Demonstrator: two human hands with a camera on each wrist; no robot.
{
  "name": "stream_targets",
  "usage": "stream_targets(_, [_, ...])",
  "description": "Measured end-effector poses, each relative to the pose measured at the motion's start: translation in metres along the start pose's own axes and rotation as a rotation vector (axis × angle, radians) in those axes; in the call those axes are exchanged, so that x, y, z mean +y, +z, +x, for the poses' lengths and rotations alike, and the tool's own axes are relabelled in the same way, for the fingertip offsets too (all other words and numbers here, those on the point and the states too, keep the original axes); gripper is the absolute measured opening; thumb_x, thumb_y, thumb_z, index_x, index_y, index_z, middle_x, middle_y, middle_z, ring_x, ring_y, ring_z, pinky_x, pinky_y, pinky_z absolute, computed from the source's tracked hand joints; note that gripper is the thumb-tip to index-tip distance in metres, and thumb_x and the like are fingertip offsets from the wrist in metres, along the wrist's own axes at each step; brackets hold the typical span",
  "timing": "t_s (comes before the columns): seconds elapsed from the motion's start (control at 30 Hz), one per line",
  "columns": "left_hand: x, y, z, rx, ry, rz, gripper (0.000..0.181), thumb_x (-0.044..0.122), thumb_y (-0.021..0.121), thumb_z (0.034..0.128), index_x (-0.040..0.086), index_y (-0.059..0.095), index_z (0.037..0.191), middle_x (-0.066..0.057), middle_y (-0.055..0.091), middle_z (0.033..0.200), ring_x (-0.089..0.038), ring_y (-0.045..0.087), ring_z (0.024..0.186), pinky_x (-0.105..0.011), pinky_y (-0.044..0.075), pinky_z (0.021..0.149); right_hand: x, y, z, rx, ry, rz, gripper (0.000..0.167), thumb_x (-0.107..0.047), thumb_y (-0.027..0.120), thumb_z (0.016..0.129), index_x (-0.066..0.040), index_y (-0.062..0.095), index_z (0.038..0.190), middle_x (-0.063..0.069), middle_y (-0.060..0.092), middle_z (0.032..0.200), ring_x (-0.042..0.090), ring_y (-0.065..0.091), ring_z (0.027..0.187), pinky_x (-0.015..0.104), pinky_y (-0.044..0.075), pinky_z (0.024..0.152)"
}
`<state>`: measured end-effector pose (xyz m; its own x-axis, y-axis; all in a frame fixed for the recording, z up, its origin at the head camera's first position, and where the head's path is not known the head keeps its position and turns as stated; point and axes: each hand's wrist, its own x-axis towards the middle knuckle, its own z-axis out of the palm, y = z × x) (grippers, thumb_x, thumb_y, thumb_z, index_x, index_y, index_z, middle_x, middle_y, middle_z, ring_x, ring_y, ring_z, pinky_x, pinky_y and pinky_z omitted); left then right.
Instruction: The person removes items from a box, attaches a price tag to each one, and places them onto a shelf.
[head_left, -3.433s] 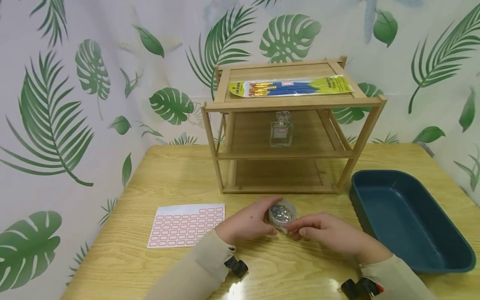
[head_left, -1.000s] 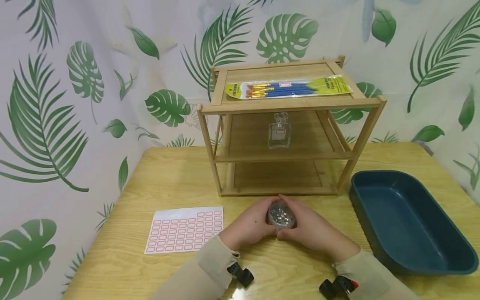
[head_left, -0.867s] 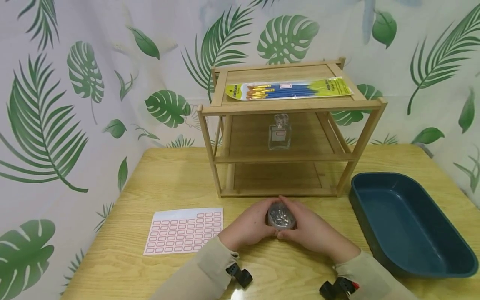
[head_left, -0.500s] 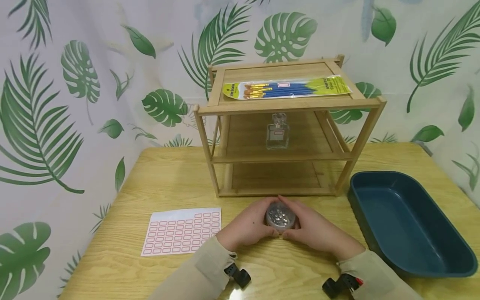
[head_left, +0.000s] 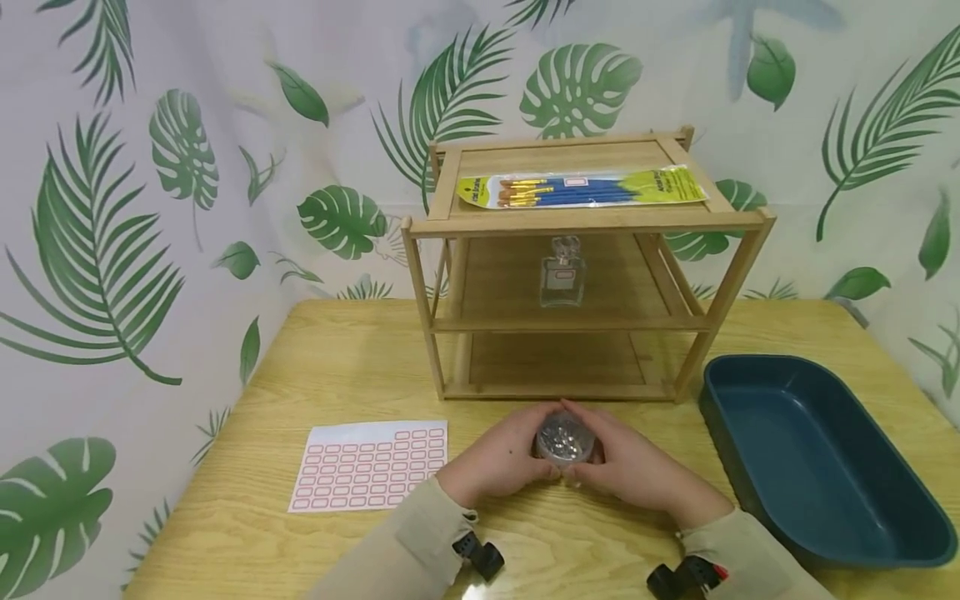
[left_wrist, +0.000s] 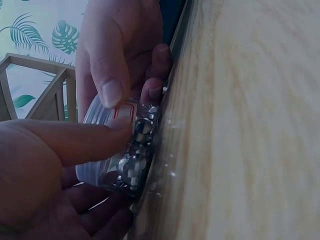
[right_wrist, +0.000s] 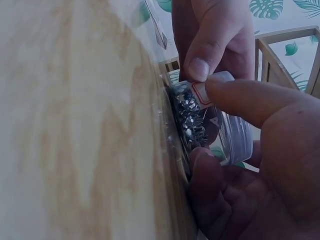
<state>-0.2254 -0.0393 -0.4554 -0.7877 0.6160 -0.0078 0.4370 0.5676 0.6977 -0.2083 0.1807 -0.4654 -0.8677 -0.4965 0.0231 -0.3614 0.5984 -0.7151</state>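
Note:
A small round clear jar (head_left: pixel 566 437) full of shiny silvery pieces stands on the table, between both hands. My left hand (head_left: pixel 501 457) holds it from the left, fingers around the far side. From the right, my right hand (head_left: pixel 632 468) grips the same jar, and the fingertips of the two hands meet behind it. In the left wrist view both thumbs press on a white sticker (left_wrist: pixel 125 111) with a red border, on the jar's near side. The right wrist view shows this sticker (right_wrist: pixel 201 95) partly under a thumb. The pale lid (right_wrist: pixel 237 137) is on the jar.
Left of the hands lies a sheet of red-bordered stickers (head_left: pixel 367 467). Behind stands a wooden rack (head_left: pixel 570 323) with a pack of paintbrushes (head_left: pixel 577 188) on top and a glass perfume bottle (head_left: pixel 562 279) on its middle shelf. A dark blue tub (head_left: pixel 817 467) sits at right.
The right hand has gone from fingertips at the jar's near right edge to wrapping around its right side. The left hand stays on the jar. In the last second the hands have barely moved.

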Motion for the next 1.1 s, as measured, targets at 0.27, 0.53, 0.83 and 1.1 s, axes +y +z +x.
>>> stream_targets(0.27, [-0.002, -0.007, -0.004, -0.021, -0.036, -0.131, 0.072, 0.021, 0.073, 0.0931, 0.014, 0.038, 0.156, -0.003, 0.049, 0.15, -0.014, 0.049, 0.133, -0.035, 0.04, 0.109, 0.003, 0.002, 0.002, -0.023, 0.025, 0.065, 0.086, -0.037, 0.078, 0.09, -0.008, 0.032, 0.158, 0.018, 0.047, 0.147, 0.023, 0.058, 0.111, 0.034, 0.051, 0.084])
stream_targets(0.53, [0.005, -0.033, -0.021, 0.088, -0.106, -0.085, 0.074, 0.032, 0.067, 0.0984, 0.017, 0.03, 0.16, -0.007, 0.042, 0.155, -0.025, 0.044, 0.139, -0.047, 0.039, 0.11, 0.005, 0.0, 0.002, -0.029, 0.05, 0.107, 0.085, -0.031, 0.08, 0.089, -0.007, 0.035, 0.156, 0.018, 0.052, 0.138, 0.018, 0.058, 0.094, 0.028, 0.052, 0.073])
stream_targets(0.83, [0.003, -0.074, -0.046, 0.227, -0.082, -0.059, 0.078, 0.032, 0.068, 0.0981, 0.019, 0.024, 0.161, -0.006, 0.033, 0.16, -0.026, 0.037, 0.143, -0.048, 0.034, 0.113, 0.002, -0.002, -0.001, -0.043, 0.069, 0.149, 0.087, -0.032, 0.08, 0.089, -0.009, 0.032, 0.158, 0.013, 0.055, 0.125, 0.017, 0.057, 0.069, 0.03, 0.05, 0.058])
stream_targets(1.1, [0.004, -0.115, -0.062, 0.411, -0.045, -0.141, 0.069, 0.021, 0.069, 0.0973, 0.016, 0.032, 0.156, -0.003, 0.044, 0.152, -0.025, 0.045, 0.134, -0.049, 0.04, 0.108, 0.003, -0.001, 0.0, -0.043, 0.076, 0.156, 0.087, -0.03, 0.08, 0.088, -0.009, 0.032, 0.158, 0.017, 0.052, 0.135, 0.018, 0.057, 0.074, 0.03, 0.051, 0.06])
